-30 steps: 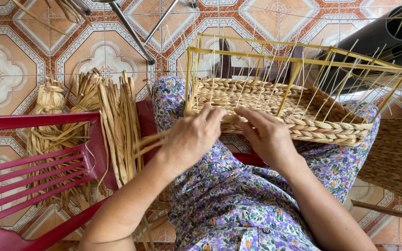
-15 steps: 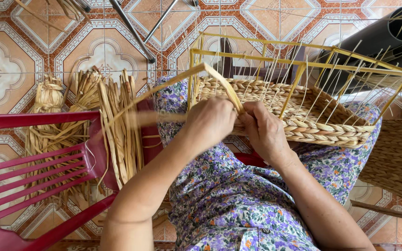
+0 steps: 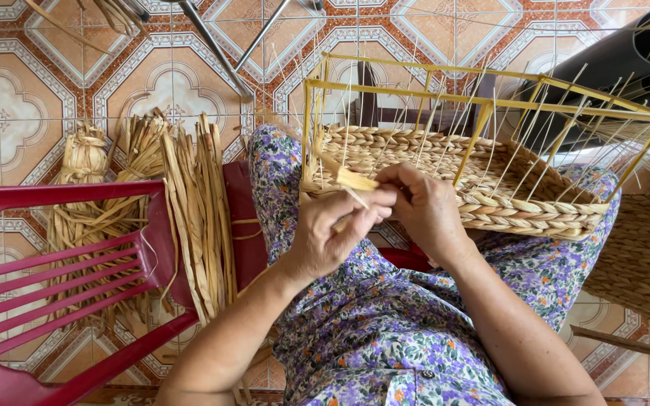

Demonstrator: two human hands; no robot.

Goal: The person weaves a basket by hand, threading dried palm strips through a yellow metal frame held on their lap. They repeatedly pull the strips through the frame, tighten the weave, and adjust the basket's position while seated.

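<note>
Frame centre: left hand (image 3: 330, 234) and right hand (image 3: 423, 208) both pinch flat yellow straw strand (image 3: 344, 177) at half-woven straw basket (image 3: 457, 180); the strand, earlier looped up, now pulled short.

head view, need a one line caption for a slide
Left hand and right hand pinch a flat straw strand at the rim of a half-woven straw basket on a yellow wire frame.

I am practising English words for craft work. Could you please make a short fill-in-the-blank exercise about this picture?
1. The half-woven basket rests on the person's ____.
2. The frame around the basket is ____ in colour.
3. The left hand pinches a flat straw ____ at the basket's near edge.
4. The bundle of dried straw lies on a ____ plastic chair.

Missing words: lap; yellow; strip; red
</note>
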